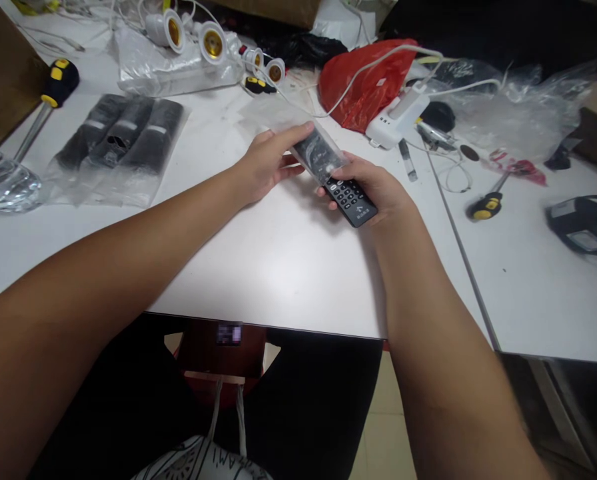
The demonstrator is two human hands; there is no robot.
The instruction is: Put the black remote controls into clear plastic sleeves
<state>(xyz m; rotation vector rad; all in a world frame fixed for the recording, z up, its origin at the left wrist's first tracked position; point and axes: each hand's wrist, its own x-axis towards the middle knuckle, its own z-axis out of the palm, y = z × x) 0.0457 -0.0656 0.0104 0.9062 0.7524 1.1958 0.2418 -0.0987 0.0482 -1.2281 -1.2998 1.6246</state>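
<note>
A black remote control (354, 205) is tilted over the white table, its upper part inside a clear plastic sleeve (319, 155). My right hand (378, 187) is closed around the remote's middle, with the thumb on top at the sleeve's edge. At the sleeve's far end my left hand (268, 165) pinches the plastic, thumb above and fingers partly hidden beneath. The lower keypad is bare, beyond the sleeve.
Packed black items in clear bags (128, 133) lie at left, near a screwdriver (58, 83). Lamp sockets (212, 43), a red bag (363, 80) and a power strip (398, 119) sit behind. Another screwdriver (486, 205) lies right, past the table seam.
</note>
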